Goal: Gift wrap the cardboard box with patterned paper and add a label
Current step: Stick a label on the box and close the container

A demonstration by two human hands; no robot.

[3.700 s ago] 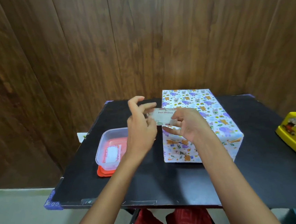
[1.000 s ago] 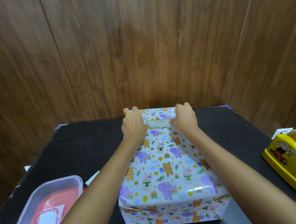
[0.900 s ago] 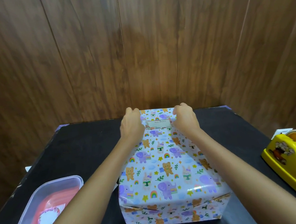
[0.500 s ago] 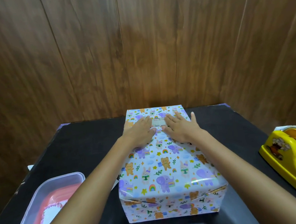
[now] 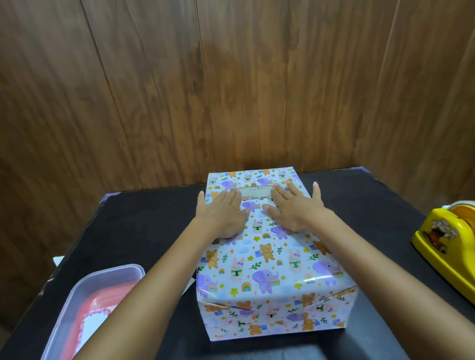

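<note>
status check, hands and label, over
Left hand and right hand open, flat on wrapped box, either side of label. Label on. Nothing in the way.

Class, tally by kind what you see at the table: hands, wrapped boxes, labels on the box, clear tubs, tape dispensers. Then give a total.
hands: 2, left hand and right hand
wrapped box: 1
label: 1
clear tub: 1
tape dispenser: 1
Total: 6

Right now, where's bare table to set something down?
Bare table beyond the tub, left of the box; also the strip between box and dispenser. Crowded: box's far end, left hand and right hand flat beside the label.
</note>
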